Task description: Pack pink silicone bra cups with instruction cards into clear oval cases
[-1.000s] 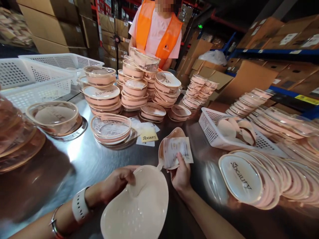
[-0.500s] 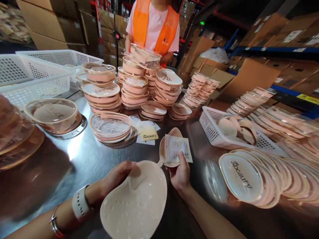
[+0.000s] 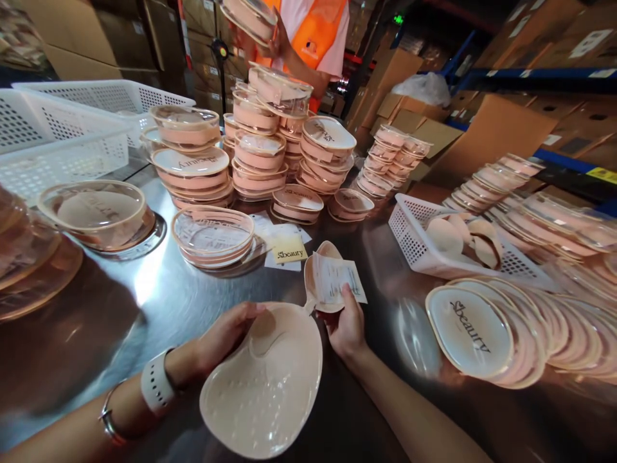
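A beige stick-on bra (image 3: 267,386) with two joined cups is held over the metal table. My left hand (image 3: 231,337) is closed on the upper left edge of the larger-looking near cup, thumb on top. My right hand (image 3: 346,328) grips the far cup (image 3: 315,270), its thumb pressing a printed paper slip (image 3: 337,283) against it. The near cup shows its glossy hollow side, dotted with small marks. Just beyond lie a yellow "beauty" card (image 3: 288,244) and white papers, beside a clear oval case (image 3: 212,238).
Stacked oval cases (image 3: 260,141) stand across the back. A white basket (image 3: 414,238) holding cups and a fanned row of lids (image 3: 470,331) are at right. White crates (image 3: 159,93) stand back left. Opposite me, a person in an orange vest (image 3: 315,38) holds a case.
The person opposite has lifted an oval case up at the left. My hands keep their grips on the bra and slip, shifting only slightly; the near cup tilts up a little.
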The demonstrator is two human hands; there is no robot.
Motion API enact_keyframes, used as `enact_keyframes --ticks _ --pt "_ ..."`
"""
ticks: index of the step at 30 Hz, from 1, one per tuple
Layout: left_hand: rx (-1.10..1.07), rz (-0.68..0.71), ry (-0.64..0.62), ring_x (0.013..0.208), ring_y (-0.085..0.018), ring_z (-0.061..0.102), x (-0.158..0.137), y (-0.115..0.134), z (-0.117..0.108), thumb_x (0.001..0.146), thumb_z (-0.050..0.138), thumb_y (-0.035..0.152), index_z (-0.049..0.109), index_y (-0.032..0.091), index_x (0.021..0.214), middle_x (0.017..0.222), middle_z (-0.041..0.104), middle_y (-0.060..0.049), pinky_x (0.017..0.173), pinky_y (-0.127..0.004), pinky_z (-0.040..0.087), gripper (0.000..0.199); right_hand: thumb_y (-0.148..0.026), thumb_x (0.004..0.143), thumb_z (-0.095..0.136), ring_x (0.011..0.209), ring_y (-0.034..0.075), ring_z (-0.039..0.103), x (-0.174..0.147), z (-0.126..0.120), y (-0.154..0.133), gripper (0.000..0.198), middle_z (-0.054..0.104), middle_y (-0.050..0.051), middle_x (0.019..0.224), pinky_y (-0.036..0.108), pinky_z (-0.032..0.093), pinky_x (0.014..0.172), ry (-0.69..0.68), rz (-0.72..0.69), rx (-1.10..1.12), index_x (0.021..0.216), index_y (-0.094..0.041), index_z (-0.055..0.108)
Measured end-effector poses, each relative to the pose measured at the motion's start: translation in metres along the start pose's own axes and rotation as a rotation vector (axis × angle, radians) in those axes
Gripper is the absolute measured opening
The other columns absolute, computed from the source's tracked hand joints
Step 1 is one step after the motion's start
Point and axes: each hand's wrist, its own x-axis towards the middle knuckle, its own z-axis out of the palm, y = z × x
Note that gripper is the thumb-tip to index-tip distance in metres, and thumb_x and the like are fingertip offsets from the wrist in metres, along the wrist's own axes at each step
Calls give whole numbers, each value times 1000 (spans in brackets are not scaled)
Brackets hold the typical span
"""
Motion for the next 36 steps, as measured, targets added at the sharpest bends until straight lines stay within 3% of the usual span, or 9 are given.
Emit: enact_keyframes --ticks 5,13,19,26,29,33,36 --pt "17 30 -84 70 -19 70 1 -2 -2 65 76 48 79 20 90 75 76 -2 67 -26 53 38 -33 86 63 52 17 66 -3 3 -1 29 76 3 77 23 50 37 28 16 0 107 -13 65" --pt "30 74 -86 71 -21 69 1 -2 -4 71 71 43 78 16 91 73 76 -2 70 -28 52 34 -32 86 62 52 17 65 -4 7 -1 25 75 3 74 22 48 35 29 32 -24 100 -12 66" --pt "86 68 -92 68 -18 66 2 -4 -7 69 74 46 77 17 101 80 77 -3 64 -25 50 43 -31 88 59 47 17 62 -2 6 0 24 73 3 72 23 47 33 0 27 -31 102 -12 65" --pt "120 74 -89 85 -23 71 3 -5 -10 76 67 43 72 14 112 94 78 -5 77 -29 50 47 -30 93 53 45 17 61 0 4 2 24 73 4 72 25 47 33 5 34 -52 101 -12 66" --pt "104 36 -70 83 -23 71 0 -5 -4 80 62 45 74 12 108 85 78 -5 76 -30 49 45 -32 90 59 57 19 67 1 3 4 26 76 5 81 27 54 41 -18 28 -36 105 -13 68" --pt "51 -5 -115 89 -28 71 0 -4 0 68 75 55 78 14 96 82 78 -7 80 -32 50 50 -31 89 63 82 22 74 1 3 6 29 78 7 95 29 62 65 -4 15 8 111 -14 69" --pt "39 1 -132 90 -26 71 -1 -4 -1 67 79 55 79 15 94 88 79 -7 85 -31 49 49 -30 89 62 90 23 74 0 5 5 28 78 8 96 32 63 75 3 23 12 111 -14 69"
